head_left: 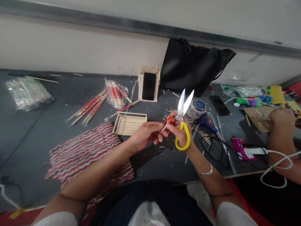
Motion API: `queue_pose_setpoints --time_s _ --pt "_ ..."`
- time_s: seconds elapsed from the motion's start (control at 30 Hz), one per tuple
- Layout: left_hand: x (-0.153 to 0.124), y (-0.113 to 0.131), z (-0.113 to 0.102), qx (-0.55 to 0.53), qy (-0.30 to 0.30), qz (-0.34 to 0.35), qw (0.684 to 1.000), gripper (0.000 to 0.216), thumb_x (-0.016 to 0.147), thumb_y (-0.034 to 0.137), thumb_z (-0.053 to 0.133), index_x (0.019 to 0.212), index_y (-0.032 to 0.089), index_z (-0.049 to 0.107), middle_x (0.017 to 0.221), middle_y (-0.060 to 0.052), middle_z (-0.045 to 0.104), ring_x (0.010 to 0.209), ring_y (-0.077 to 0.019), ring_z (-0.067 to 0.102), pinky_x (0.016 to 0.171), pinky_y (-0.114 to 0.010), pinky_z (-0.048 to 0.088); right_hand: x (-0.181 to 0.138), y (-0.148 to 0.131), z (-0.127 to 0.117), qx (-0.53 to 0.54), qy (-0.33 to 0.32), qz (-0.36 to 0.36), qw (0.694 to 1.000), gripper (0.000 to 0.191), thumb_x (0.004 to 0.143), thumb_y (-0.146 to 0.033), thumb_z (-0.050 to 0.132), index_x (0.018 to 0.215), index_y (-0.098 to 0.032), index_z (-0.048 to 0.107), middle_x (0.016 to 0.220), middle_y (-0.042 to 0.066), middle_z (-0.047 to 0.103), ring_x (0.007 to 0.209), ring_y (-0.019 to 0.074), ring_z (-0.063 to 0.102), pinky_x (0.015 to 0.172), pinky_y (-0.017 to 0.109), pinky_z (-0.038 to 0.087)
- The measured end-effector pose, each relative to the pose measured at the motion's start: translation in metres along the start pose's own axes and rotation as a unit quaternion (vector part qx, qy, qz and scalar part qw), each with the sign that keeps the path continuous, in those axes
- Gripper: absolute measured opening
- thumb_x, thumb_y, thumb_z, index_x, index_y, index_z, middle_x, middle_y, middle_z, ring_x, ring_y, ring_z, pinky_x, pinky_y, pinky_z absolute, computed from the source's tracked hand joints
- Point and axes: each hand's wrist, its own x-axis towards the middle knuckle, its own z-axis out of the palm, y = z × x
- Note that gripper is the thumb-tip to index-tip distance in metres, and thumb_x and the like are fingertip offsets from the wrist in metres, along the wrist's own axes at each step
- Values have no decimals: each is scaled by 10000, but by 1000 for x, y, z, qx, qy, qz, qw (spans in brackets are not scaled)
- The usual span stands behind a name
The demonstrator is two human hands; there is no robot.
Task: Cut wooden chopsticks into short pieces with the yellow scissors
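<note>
My right hand (180, 129) holds scissors (180, 115) with a yellow handle loop. Their blades stand apart and point away from me; a red loop beside the pivot, partly behind my fingers, seems to be the other handle. Between my two hands is a short wooden stick piece (164, 127), pinched by the right thumb and fingers. My left hand (148, 133) has its thumb and forefinger closed at the other end of the piece. Just left of that hand, a small tray-like frame of wooden sticks (129, 125) rests on the table.
Striped cloth (87, 150) lies left; red-wrapped chopsticks (90, 106) and a plastic-wrapped bundle (28, 93) lie beyond. A phone (149, 86) leans on a stick structure by a black bag (195, 67). Right are a jar (197, 108), blue glue gun (208, 122), cables and another person's hand (282, 117).
</note>
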Motion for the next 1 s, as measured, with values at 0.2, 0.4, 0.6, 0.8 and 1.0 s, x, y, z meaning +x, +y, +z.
queue_pose_setpoints --time_s 0.2,0.4,0.6,0.8,1.0 --pt "-1 -2 3 18 11 27 999 207 742 288 769 800 153 624 677 -15 664 436 -74 502 359 -177 276 0 3 2 -4 -20 -25 999 400 802 -340 733 1109 -263 490 727 -72 616 521 104 594 510 257 490" --pt "-1 -1 1 13 27 114 993 274 705 333 836 774 154 640 585 53 516 426 -24 338 399 -162 166 0 8 -3 -193 38 -140 970 261 863 -297 634 1111 -251 566 757 -47 593 586 107 567 579 265 504" --pt "-3 8 -6 -36 -6 179 983 218 689 298 824 759 168 663 558 63 465 430 -29 269 408 -180 173 4 5 -13 -417 -33 -331 846 312 868 -176 584 1173 -238 599 845 11 656 676 148 592 651 291 525" --pt "-2 8 -8 -57 -31 215 975 227 657 296 849 744 190 668 497 79 373 444 -48 256 426 -187 189 3 10 -14 -484 -53 -340 805 389 862 -167 563 1246 -223 587 884 51 667 786 204 631 704 341 539" --pt "0 6 -9 -45 -34 237 970 246 672 324 872 759 187 687 507 69 420 455 -49 274 447 -200 212 2 10 -15 -522 -28 -352 777 377 870 -166 558 1244 -185 604 859 59 638 776 213 609 691 330 522"
